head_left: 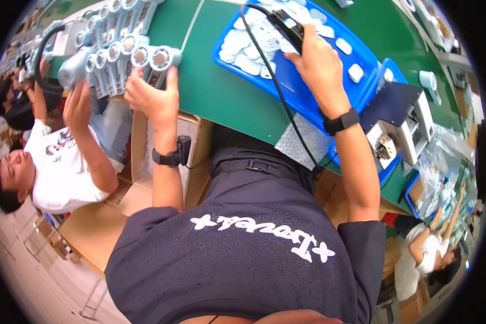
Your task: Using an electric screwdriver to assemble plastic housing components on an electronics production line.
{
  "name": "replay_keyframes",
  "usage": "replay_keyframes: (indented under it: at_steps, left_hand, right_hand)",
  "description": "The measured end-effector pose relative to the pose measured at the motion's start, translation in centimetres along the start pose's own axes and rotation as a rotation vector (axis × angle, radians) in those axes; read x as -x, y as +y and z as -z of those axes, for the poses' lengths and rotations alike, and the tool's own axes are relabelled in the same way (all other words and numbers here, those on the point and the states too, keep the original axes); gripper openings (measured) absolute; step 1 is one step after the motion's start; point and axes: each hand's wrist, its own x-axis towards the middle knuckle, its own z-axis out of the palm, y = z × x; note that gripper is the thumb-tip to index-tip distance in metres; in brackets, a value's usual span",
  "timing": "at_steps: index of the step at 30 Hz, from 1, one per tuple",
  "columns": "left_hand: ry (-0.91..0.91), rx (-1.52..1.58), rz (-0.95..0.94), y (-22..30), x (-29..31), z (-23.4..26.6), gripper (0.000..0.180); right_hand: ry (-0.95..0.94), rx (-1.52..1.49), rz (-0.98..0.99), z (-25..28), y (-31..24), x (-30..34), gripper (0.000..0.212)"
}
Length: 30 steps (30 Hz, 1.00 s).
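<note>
The left hand (155, 102) had its fingers (171, 81) partly spread at the right end of a row of grey parts (166, 58); I could not tell if they gripped one. The right hand (322, 63) had its fingers closed around a black tool (287, 28) with a cable (276, 79), above a blue bin (291, 76) holding white pieces (242, 44). The grey parts were on the green worktop (213, 78). A co-worker (70, 167) was at the left.

Black T-shirt (227, 270), lower centre: white script lettering (247, 222) between two crosses (323, 252)
Cardboard box (94, 229), lower left: faint print, unreadable
</note>
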Motion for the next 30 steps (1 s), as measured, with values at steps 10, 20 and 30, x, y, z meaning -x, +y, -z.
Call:
replay_keyframes:
  at_steps: [10,20,30]
  left_hand:
    - [-0.296,0.824,0.215,-3.2,2.2,4.6,0.055]
    - [-1.179,1.614,-0.141,16.0,4.7,5.6,0.060]
    - [-1.128,1.638,-0.723,21.8,9.7,2.1,0.055]
  right_hand:
    - [0.083,-0.332,-0.032,4.9,-1.3,3.5,0.057]
    - [0.122,-1.226,-0.527,11.9,-3.5,16.4,0.052]
    - [0.930,-1.201,-0.181,12.0,3.2,19.7,0.050]
